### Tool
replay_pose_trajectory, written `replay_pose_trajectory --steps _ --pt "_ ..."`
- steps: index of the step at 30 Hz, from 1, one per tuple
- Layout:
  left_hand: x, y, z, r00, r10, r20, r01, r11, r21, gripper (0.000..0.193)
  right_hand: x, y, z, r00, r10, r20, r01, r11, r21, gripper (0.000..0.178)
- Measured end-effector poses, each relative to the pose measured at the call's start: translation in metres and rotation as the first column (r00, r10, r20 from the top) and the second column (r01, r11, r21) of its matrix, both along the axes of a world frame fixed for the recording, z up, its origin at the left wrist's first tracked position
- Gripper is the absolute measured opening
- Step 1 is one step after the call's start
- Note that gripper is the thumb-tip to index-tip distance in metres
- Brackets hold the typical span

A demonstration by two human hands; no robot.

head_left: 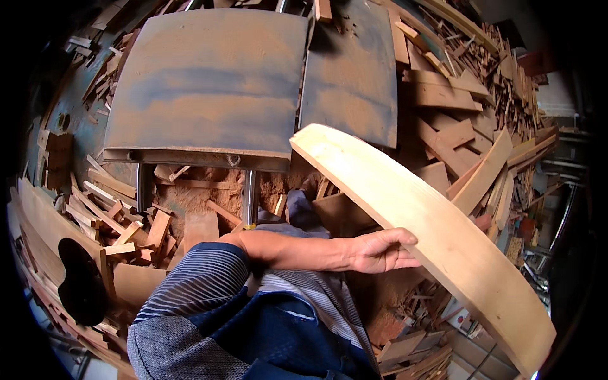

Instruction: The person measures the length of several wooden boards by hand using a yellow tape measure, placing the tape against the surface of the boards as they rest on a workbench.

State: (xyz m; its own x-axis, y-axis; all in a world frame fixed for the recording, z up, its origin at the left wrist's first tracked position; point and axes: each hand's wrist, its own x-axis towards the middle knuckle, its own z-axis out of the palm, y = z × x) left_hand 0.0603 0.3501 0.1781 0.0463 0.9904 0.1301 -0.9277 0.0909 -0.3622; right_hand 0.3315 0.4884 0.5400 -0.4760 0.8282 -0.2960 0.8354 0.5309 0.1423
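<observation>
One pale board (415, 212), right of centre, already lifted at a slant; my left hand (382, 251) clamps its near edge. Whether its tip touches the metal table (209, 76), or what work remains, I can't tell.

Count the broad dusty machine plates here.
2: the wider plate at left and the narrower plate at right, its near edge partly covered by the curved wooden board. Others may be hidden.

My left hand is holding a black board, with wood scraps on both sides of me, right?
No, the head view shows a pale board, not black. Your left hand is holding it, with wood scraps on both sides.
</observation>
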Motion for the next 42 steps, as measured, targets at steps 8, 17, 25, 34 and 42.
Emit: replay_pose_trajectory --steps 8,17,25,34,42 --pt "-0.08 -0.062 -0.064 0.888 0.375 -0.265 -0.433 0.876 -0.213 0.055 0.021 0.063 -0.104 0.848 -0.165 -0.504 0.118 0.985 -0.124 0.066" --pt "-0.126 -0.237 -0.176 0.681 0.516 -0.52 -0.732 0.505 -0.457 0.015 -0.051 0.127 -0.356 0.519 -0.55 -0.654 -0.089 0.726 -0.681 0.073" --pt "-0.106 -0.321 -0.208 0.516 0.627 -0.583 -0.787 0.08 -0.611 0.058 -0.115 0.063 -0.441 0.509 -0.737 -0.444 -0.197 0.402 -0.894 0.07" --pt "-0.1 -0.326 -0.199 0.501 0.556 -0.663 -0.769 -0.066 -0.636 0.032 -0.16 -0.019 -0.491 0.583 -0.794 -0.174 -0.156 0.101 -0.983 0.048" --pt "-0.053 -0.25 -0.201 0.667 0.429 -0.609 -0.717 0.149 -0.681 0.043 -0.162 -0.06 -0.52 0.814 -0.531 -0.234 -0.124 0.235 -0.964 0.039"
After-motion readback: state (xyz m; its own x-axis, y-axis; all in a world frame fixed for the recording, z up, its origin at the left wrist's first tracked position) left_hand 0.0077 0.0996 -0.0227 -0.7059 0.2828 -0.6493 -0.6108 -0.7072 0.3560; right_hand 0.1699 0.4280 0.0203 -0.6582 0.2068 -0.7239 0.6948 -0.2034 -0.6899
